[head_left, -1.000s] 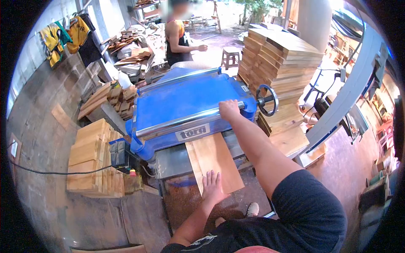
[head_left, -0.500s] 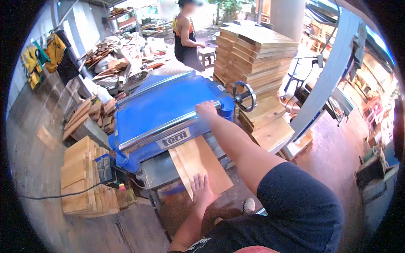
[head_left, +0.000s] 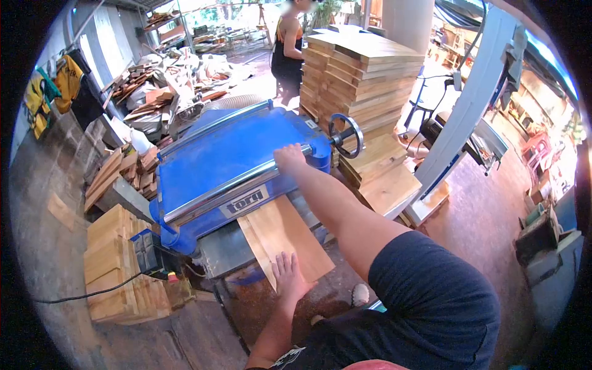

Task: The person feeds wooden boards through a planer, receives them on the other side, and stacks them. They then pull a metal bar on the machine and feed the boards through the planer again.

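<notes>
A wooden board (head_left: 290, 237) sticks out toward me from under a blue thickness planer (head_left: 216, 163) marked "torq". My left hand (head_left: 290, 279) lies on the board near its close end, fingers spread and palm down. On the planer's top edge, my right hand (head_left: 290, 159) is closed over the right part of a chrome roller (head_left: 216, 192). Its fingertips are partly hidden behind the roller. The board's far end is out of sight inside the machine.
Beyond the handwheel (head_left: 346, 135) rises a tall stack of boards (head_left: 361, 77). More wooden pieces (head_left: 120, 265) stand at left beside a switch box (head_left: 151, 250) with a cable. A person (head_left: 288, 52) stands behind the stack. A grey post (head_left: 468, 111) slants at right.
My view has shifted slightly, moving the planer a little left in it. The other person has moved right, partly behind the board stack. Both my hands keep their places on board and roller.
</notes>
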Demonstrator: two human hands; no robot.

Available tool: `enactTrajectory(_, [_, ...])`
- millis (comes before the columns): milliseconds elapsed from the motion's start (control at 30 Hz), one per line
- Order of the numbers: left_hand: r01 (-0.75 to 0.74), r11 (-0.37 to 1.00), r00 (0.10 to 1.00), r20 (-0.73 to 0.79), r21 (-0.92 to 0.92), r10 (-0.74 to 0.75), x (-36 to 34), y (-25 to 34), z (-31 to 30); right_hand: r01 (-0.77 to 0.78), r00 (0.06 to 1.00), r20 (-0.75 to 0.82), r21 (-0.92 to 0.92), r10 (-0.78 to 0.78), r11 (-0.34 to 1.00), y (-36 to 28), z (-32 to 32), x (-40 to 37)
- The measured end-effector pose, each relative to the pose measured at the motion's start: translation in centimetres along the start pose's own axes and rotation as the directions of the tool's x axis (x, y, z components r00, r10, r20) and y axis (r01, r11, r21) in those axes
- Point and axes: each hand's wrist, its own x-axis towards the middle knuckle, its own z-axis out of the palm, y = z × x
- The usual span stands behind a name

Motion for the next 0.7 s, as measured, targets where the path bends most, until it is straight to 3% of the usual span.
enactTrajectory(167, [0.005,1.0,1.0,0.011,0.001,-0.005,0.0,0.1,-0.3,0.007,0.998,0.059,-0.023,-0.006,1.0,0.0,0.2,0.4])
enactTrajectory(700, [-0.017,1.0,0.999,-0.042,-0.01,0.017,0.0,-0.1,0.1,0.009,0.999,0.042,-0.014,-0.008,1.0,-0.2,-0.6,-0.1])
